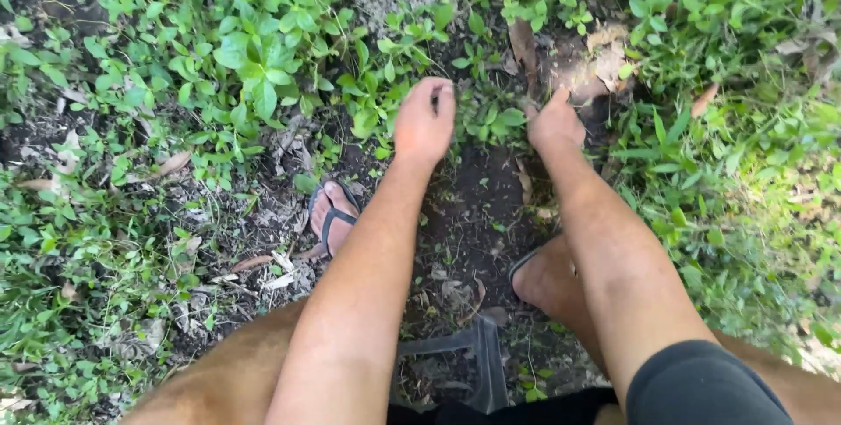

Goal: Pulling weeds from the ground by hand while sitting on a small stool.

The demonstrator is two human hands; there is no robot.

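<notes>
Low green leafy weeds [254, 57] crowd a patch of dark bare soil [477, 215] scattered with dry brown leaves [524, 44], your sandalled feet planted either side. Your left hand [424, 123] reaches down into the small green plants [491, 118] at the patch's far edge, fingers [442, 92] together and curled; your right hand [555, 123] is just beside it, fingers closed among the stems, though whether they grip any you cannot tell.

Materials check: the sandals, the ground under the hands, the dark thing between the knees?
Sandals: likely rubber or foam flip-flops, matte dark straps and thin sole edge. Ground: bare dark soil, crumbly, strewn with dry brown leaves among green weeds. Dark object: flat, grey, smooth-looking, perhaps plastic or metal; cannot tell. Left hand and right hand reach into the weeds.
</notes>
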